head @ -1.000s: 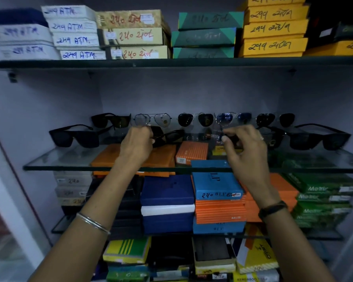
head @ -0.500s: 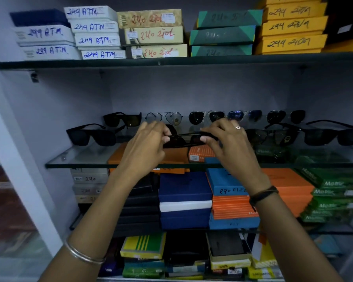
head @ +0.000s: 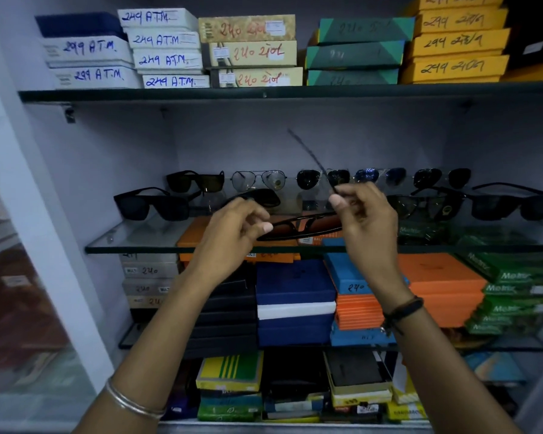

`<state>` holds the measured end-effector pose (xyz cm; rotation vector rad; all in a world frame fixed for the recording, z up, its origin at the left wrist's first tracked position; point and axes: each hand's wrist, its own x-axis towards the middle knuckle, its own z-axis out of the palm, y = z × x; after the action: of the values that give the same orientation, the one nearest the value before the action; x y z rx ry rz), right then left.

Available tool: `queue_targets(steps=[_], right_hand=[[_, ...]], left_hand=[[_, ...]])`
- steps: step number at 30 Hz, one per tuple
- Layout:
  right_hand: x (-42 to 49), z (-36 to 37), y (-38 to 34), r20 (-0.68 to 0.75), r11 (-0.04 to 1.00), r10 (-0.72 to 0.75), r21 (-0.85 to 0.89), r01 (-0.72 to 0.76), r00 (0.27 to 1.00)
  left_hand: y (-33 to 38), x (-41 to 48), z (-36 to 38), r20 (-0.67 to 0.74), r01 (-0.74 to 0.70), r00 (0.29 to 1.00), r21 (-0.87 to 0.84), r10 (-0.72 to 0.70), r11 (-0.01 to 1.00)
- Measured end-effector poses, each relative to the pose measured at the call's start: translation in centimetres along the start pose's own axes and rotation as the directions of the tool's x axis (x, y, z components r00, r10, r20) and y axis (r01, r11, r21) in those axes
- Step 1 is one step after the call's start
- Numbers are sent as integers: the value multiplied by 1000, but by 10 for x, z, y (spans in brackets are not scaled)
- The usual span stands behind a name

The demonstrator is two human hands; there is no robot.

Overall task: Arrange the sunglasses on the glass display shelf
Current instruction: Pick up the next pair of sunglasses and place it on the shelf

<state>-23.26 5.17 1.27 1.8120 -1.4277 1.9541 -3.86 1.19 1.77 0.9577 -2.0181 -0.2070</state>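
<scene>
Sunglasses (head: 301,227), black frame, brownish lenses, held in front of the glass display shelf (head: 132,242), above its front edge. Left hand (head: 232,233) fingers pinch the frame's left end. Right hand (head: 364,214) fingers pinch one temple arm, swung upward. Other pairs line the shelf behind.

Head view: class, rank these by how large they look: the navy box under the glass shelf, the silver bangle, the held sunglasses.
1. navy box
2. held sunglasses, though they are nearer the camera
3. silver bangle, nearest of all
</scene>
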Motion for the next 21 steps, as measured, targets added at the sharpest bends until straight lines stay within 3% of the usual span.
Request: queue_targets(steps=[3, 8, 11, 13, 16, 21], right_hand=[[-2, 1, -2, 31, 936, 247, 250, -247, 968], [-4, -1, 0, 88, 866, 337, 361, -345, 937], [-4, -3, 2, 84, 855, 358, 371, -362, 930], [-3, -4, 3, 82, 853, 362, 373, -365, 929], [-1, -7, 9, 80, 900, 302, 305, -312, 950], [7, -30, 20, 216, 998, -7, 56, -5, 976]], left_hand=[[-1, -4, 0, 28, -63, 998, 79, 61, 995], [-1, -3, -2, -101, -46, 993, 128, 59, 991], [5, 0, -4, -273, 79, 960, 68, -57, 995], [7, 2, -4, -289, 181, 937, -83, -197, 980], [6, 4, 1, -215, 269, 920, -258, -327, 928], [3, 18, 11, -153, 326, 910, -311, -385, 893]])
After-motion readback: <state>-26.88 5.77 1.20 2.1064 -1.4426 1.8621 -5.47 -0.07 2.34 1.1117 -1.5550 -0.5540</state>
